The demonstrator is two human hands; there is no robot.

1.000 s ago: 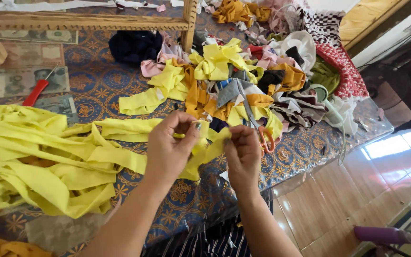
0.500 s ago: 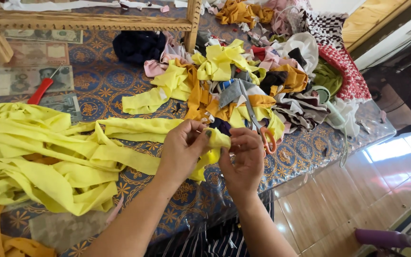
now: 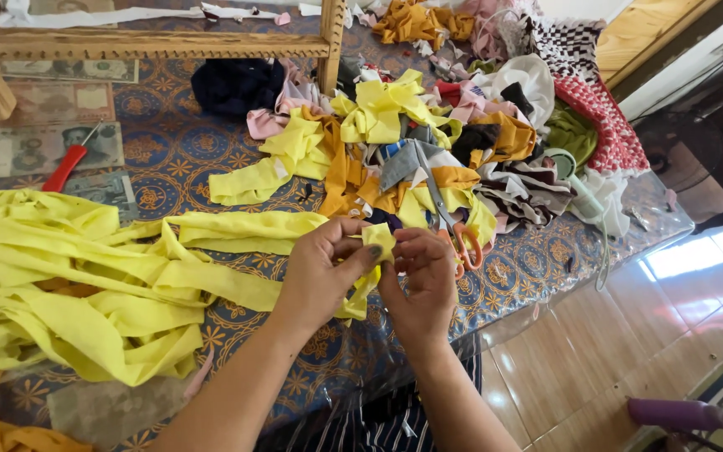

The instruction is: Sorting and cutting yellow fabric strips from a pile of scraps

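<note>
Head view: scissors (image 3: 448,216), scrap heap (image 3: 462,125) just behind hands.

Yellow fabric strip (image 3: 211,230) — blue patterned tablecloth (image 3: 169,151) — orange-handled scissors (image 3: 453,226).

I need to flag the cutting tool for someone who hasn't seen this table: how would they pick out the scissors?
Start at the mixed scrap pile on the blue patterned tablecloth. On its near edge, just beyond the right hand, lie the scissors: grey blades pointing away, orange loop handles, the only hard tool among the soft cloth.
</note>
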